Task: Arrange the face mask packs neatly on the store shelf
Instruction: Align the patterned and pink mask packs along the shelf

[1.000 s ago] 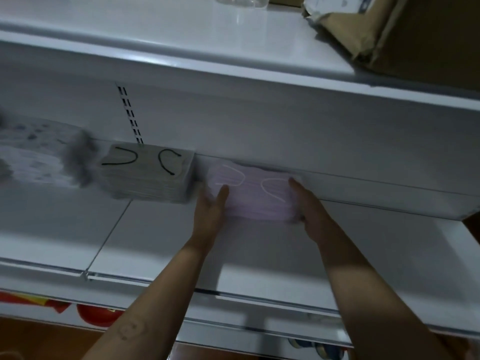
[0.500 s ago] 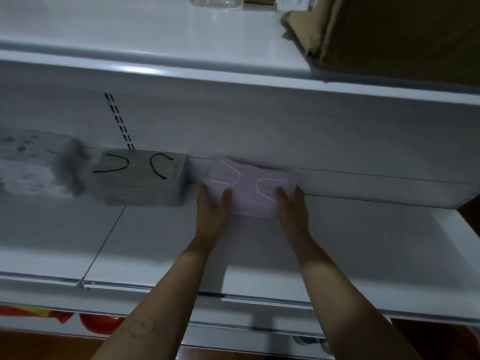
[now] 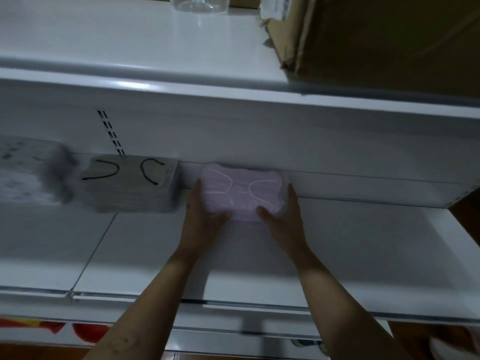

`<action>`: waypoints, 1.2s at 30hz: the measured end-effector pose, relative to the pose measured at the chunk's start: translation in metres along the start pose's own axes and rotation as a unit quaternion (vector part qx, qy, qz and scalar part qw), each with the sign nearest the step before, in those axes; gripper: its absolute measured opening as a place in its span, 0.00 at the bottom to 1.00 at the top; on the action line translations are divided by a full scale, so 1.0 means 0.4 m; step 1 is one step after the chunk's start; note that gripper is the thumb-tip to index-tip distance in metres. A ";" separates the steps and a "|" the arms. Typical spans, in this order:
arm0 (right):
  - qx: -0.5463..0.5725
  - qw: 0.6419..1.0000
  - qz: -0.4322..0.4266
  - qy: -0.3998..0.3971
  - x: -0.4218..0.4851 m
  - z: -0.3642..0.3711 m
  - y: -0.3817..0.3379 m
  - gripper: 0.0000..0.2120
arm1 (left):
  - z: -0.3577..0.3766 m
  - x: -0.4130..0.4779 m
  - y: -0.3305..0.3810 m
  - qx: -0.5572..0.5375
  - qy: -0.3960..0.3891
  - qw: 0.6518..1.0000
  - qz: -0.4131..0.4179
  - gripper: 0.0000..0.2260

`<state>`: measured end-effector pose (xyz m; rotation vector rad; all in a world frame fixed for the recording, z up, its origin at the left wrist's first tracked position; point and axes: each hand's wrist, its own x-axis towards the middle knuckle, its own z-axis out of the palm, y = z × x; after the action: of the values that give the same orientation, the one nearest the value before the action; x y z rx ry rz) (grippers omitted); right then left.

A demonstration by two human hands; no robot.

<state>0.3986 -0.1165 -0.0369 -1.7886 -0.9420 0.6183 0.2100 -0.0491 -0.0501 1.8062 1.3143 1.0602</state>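
Note:
A pink face mask pack [image 3: 240, 189] lies flat at the back of the white shelf [image 3: 363, 245], against the rear wall. My left hand [image 3: 204, 213] holds its left end, fingers along the side and thumb on the front edge. My right hand [image 3: 281, 215] holds the right end the same way. To the left, a grey mask pack [image 3: 135, 185] with black ear loops sits against the wall, a small gap away. Further left lies a white patterned pack [image 3: 23, 175], partly blurred.
A cardboard box [image 3: 389, 40] stands on the upper shelf [image 3: 130, 48] at the right, with a clear plastic item [image 3: 198, 3] near its back. The shelf's front rail [image 3: 233, 305] runs across below my forearms. Red items [image 3: 88, 331] show on the level beneath.
The pink pack turned from slightly skewed to square against the back wall. Both hands shifted from its front edge to gripping its two ends.

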 end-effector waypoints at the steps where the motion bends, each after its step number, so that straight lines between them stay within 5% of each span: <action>1: -0.011 1.000 0.006 0.023 0.005 0.002 -0.003 0.45 | 0.005 0.004 0.010 0.009 0.013 1.000 0.006 0.45; 6: -0.020 0.994 0.031 0.107 0.032 0.005 -0.023 0.33 | 0.025 0.021 0.022 0.035 0.031 0.999 -0.021 0.48; 13: 0.012 0.993 0.077 0.086 0.034 0.001 -0.014 0.32 | -0.001 -0.023 -0.022 -0.004 0.007 1.000 -0.004 0.58; 27: 0.107 0.986 0.128 0.012 0.024 0.011 -0.046 0.31 | -0.004 0.034 -0.028 0.009 0.006 1.000 -0.009 0.41; 36: 0.047 0.995 0.062 0.065 -0.002 0.036 -0.018 0.35 | -0.027 0.001 -0.059 -0.099 -0.042 0.994 -0.025 0.60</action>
<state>0.3849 -0.1081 -0.0357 -1.7895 -0.7072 0.6046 0.1903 -0.0415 -0.0654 1.6442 1.1561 1.0365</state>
